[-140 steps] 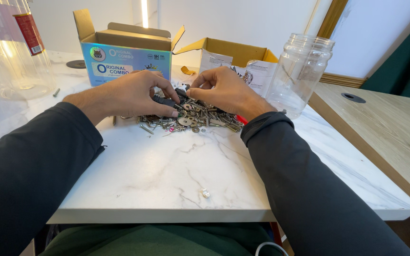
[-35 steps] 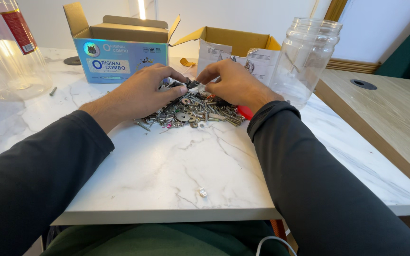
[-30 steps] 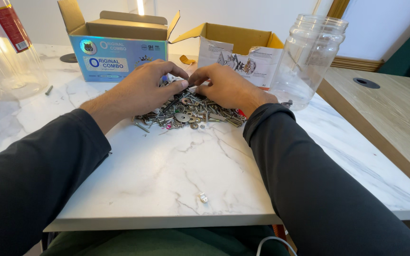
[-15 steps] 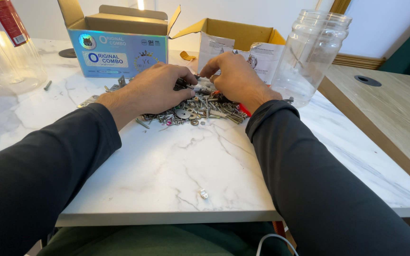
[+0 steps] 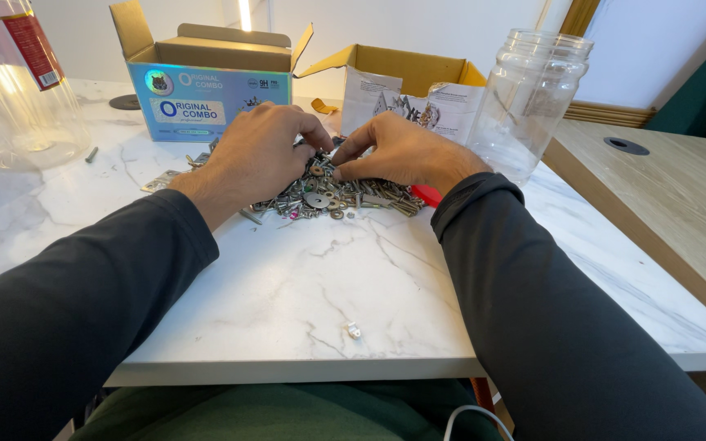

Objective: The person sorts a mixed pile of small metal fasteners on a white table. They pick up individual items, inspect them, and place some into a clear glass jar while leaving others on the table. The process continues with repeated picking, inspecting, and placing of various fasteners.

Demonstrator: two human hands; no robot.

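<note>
Head view: a small white clip [image 5: 354, 330] is seen near the desk [image 5: 288, 278] edge; beyond, the left hand [image 5: 259, 155] and right hand [image 5: 398, 153] are curled into a pile of screws and washers [image 5: 332, 196] — whether anything is pinched cannot be told. Loose pieces could be nudged off. A clear jar [image 5: 529, 102] and open boxes [image 5: 206, 82] stand behind.

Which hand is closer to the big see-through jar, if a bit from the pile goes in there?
Probably the right hand. It rests on the right side of the pile of screws and washers, and the clear jar stands open just beyond it. The left hand sits on the far side, nearer the blue box.
</note>
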